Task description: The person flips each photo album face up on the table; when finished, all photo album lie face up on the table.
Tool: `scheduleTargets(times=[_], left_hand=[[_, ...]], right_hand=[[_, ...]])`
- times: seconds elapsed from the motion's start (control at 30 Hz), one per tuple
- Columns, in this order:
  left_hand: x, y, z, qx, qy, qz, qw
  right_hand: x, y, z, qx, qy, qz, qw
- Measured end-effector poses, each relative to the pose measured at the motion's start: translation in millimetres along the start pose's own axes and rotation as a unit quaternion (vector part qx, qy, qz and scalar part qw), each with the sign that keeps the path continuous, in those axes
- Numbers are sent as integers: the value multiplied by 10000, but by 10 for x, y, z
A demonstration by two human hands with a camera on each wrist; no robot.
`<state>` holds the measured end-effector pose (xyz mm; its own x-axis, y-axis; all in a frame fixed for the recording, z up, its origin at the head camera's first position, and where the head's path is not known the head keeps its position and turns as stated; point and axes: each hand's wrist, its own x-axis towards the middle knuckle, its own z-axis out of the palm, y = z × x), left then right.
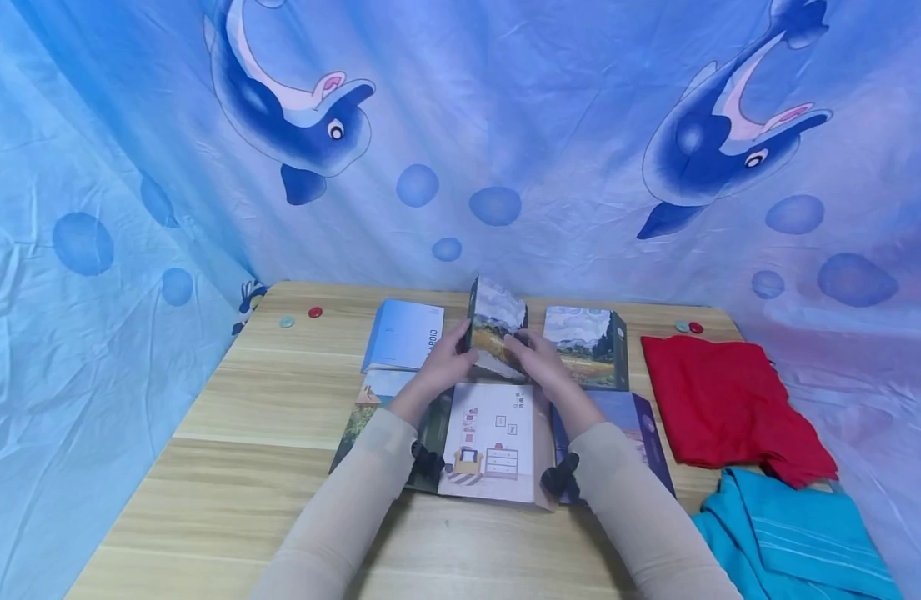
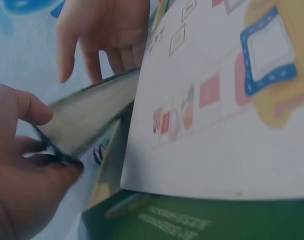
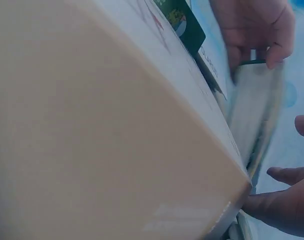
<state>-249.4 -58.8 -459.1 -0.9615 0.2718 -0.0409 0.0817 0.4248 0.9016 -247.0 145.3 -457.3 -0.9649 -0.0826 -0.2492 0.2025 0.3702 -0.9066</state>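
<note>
A thick book (image 1: 498, 321) with a painted landscape cover is held tilted up above the middle of the table. My left hand (image 1: 448, 358) pinches its left end, thumb on the pale side, as the left wrist view shows. My right hand (image 1: 538, 354) reaches to its other end; its fingers (image 3: 289, 175) are spread beside the book. Just below lies a white book (image 1: 498, 442) with a drawn room. A blue book (image 1: 411, 329) is left of my hands, and another landscape book (image 1: 580, 342) is on the right.
A landscape-covered book (image 1: 358, 412) and a purple book (image 1: 658, 450) flank the white one, partly under my arms. Red cloth (image 1: 730, 400) and teal cloth (image 1: 805, 533) lie at the right. Small red discs (image 1: 315, 312) and green discs (image 1: 287, 322) sit near both back corners. A blue curtain (image 1: 505, 108) hangs behind.
</note>
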Motion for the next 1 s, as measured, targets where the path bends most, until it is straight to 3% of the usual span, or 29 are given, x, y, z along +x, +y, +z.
scheduleTargets(times=[0.1,0.3,0.47,0.63,0.77,1.0], left_hand=[[-7,-53,3,-182,-91,-371,9991],[-3,-78,34,45,-35,-405,9992],[20,-25,64,609,318,126,9976],[52,89,169,699,534,836,9926],[83,170,348,775,388,993,9913],[147,278,690,898,-148,1044,9904]], right_hand=[[-44,-6,-5,-108,45,8,9999],[-81,-6,9,-287,85,-26,9995],[-65,15,-39,-267,97,-235,9993],[-88,13,-198,-120,275,-455,9985],[-97,27,-375,69,624,-594,9963],[-152,103,-743,344,1100,-658,9912]])
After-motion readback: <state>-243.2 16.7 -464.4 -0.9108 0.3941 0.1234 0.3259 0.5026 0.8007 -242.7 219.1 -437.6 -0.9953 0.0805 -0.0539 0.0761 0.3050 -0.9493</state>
